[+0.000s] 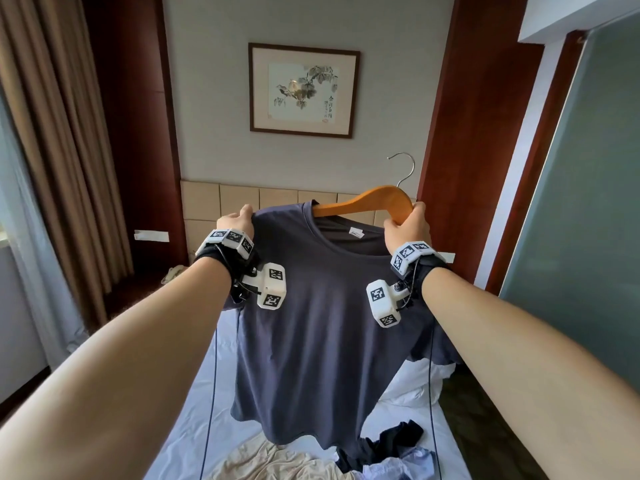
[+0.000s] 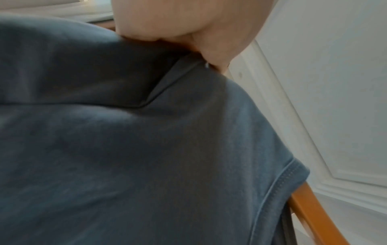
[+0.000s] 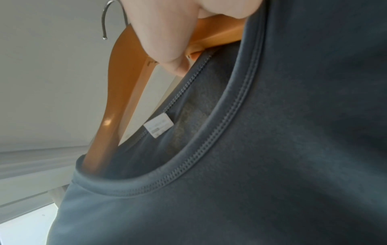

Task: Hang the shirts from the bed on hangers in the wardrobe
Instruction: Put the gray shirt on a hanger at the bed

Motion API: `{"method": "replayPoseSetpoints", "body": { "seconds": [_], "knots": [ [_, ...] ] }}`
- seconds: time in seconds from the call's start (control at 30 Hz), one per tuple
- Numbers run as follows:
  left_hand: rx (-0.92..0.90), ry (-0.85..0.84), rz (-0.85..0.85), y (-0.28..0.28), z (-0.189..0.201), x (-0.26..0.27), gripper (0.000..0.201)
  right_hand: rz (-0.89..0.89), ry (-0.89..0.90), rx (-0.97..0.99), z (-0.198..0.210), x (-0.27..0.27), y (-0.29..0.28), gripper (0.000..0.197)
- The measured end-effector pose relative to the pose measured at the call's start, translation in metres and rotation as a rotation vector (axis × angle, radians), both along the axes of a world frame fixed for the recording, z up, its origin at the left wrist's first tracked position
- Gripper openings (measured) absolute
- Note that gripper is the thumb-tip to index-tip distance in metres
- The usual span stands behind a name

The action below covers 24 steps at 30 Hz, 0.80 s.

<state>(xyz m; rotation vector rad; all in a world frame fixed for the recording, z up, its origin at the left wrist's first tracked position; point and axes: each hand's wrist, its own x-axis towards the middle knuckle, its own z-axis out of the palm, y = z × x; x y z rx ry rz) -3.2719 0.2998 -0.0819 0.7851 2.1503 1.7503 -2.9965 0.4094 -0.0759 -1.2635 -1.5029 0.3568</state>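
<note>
Head: both arms are raised and hold a dark blue shirt [image 1: 311,306] up over the bed [image 1: 194,403]. Left hand [image 1: 239,221] pinches the shirt's shoulder. Right hand [image 1: 408,223] is curled around one arm of the hanger [image 1: 363,200], at the shirt's other shoulder. The hanger's other arm goes in through the neck opening; its hook [image 1: 403,168] sticks up, free. More clothes [image 1: 346,455] lie in a heap on the bed under the hem. A framed picture [image 1: 304,90] hangs on the wall behind.

Left wrist: fingers [image 2: 211,41] are clamped on a fold of shirt [image 2: 146,149]. Orange hanger [image 2: 314,215] wood shows past the hem at lower right.

Right wrist: fingers [image 3: 165,41] wrap the hanger [image 3: 117,102] just beside the collar. The shirt [image 3: 272,165] neck is open, with a white label [image 3: 158,125] inside. The hook [image 3: 106,19] is at top left.
</note>
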Motion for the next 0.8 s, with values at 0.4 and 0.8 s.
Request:
{"method": "replayPoseSetpoints", "body": {
  "seconds": [0.4,0.8],
  "knots": [
    [-0.091,0.025,0.015,0.002,0.009,0.014,0.051,0.014,-0.159,0.04,-0.005,-0.012,0.001,0.024],
    [0.03,0.333,-0.382,0.021,0.027,0.071,0.028,0.162,-0.402,0.116,-0.001,-0.036,-0.018,0.027]
  ]
}}
